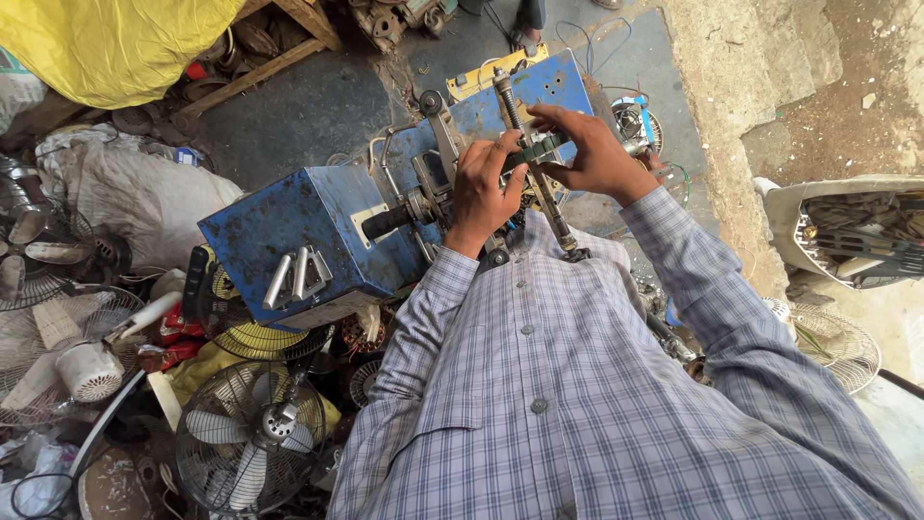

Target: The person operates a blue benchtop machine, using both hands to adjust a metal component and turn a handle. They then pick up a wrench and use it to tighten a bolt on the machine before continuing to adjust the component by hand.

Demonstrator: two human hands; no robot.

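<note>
One green-grey part (535, 149) pinched by two hands, left (484, 191) and right (589, 154), over one blue machine (289, 226).

Head view, steeply down, close overhead

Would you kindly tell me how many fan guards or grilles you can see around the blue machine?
4 clearly: a caged fan at bottom left, a yellow grille under the blue machine, a wire guard at the left edge, a white grille at right. The clutter may hide more.
</note>
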